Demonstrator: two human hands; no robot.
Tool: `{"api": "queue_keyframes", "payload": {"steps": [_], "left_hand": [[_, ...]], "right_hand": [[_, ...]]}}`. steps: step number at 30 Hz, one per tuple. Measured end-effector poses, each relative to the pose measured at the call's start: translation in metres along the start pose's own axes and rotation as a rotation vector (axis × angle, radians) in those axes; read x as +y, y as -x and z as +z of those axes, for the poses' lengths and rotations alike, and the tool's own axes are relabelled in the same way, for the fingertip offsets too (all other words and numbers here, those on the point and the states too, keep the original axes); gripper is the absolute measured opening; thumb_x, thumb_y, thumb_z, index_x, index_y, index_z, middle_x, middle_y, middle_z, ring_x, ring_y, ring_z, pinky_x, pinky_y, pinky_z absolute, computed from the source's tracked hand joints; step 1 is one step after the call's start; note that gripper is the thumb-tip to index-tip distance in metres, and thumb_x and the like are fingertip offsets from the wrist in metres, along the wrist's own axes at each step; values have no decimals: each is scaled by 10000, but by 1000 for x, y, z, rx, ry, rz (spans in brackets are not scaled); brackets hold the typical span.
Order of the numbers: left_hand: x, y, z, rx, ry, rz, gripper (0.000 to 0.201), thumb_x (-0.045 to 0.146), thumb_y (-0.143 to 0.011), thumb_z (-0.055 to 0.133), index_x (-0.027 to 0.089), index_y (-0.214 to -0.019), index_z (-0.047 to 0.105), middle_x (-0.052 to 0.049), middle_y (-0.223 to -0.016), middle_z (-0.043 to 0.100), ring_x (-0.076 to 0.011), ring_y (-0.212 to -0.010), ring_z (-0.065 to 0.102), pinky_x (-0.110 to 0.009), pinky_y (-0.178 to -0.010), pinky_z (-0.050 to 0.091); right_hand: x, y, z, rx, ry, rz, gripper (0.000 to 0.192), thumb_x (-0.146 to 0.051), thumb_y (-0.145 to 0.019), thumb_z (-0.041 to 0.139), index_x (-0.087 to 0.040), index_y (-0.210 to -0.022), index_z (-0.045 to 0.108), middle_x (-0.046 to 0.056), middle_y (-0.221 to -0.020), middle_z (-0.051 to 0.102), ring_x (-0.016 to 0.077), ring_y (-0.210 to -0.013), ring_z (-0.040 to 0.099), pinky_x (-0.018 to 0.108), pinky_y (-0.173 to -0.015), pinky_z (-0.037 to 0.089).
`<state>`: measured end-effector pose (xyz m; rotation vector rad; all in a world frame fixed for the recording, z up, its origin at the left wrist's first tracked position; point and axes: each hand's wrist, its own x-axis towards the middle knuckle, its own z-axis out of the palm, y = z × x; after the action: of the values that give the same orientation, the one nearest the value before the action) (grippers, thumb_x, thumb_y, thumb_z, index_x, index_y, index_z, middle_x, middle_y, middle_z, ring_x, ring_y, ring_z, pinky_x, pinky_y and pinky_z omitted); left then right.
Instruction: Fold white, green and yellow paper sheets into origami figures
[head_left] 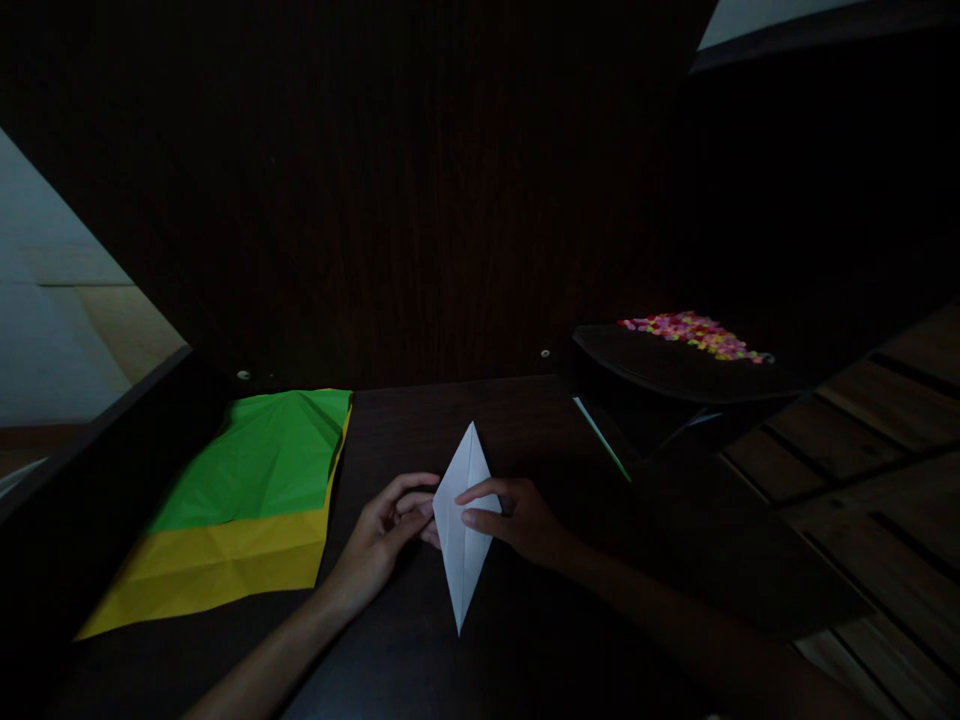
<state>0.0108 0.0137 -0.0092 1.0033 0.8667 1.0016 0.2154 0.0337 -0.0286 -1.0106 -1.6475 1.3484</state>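
Both hands sit together on a white paper (463, 520), folded into a long kite with 2 sharp tips and a centre crease, lying flat on the dark wooden table (525, 640). The left hand (386, 535) pinches its left edge; the right hand (517, 520) presses fingers across the middle. Left of the left hand lies a creased green sheet (262, 460) over a yellow sheet (217, 565). Beyond the right hand, a dark tray (675, 365) carries small colourful bits (694, 335), too dim to identify. No writing shows.
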Motion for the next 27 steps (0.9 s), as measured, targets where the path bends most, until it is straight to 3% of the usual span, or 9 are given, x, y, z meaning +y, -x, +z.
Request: {"api": "queue_keyframes", "payload": {"steps": [10,19,27], "left_hand": [[2,1,3,-5,-25,1,341,341,-774,713,172,-1049,602,-49,-867,710,-166,-670,648,-300,-642,511],[-2,1,3,-11,-173,20,347,355,-792,696,180,-1069,581,-48,-902,671,-170,-774,630,-279,-685,481],[-11,2,3,-68,-127,61,335,261,-787,713,216,-1070,539,-27,-953,616,-148,-772,624,-258,-670,482]], "right_hand": [[0,0,-1,-51,65,-49,180,-302,-817,647,-249,-949,756,41,-988,725,220,-865,662,329,-763,493],[-4,1,1,-57,82,-73,170,-274,-815,648,-227,-937,757,44,-976,727,211,-866,667,313,-776,491],[-5,1,4,-43,72,-54,139,-249,-777,661,-191,-872,743,41,-883,733,206,-814,662,306,-753,472]]}}
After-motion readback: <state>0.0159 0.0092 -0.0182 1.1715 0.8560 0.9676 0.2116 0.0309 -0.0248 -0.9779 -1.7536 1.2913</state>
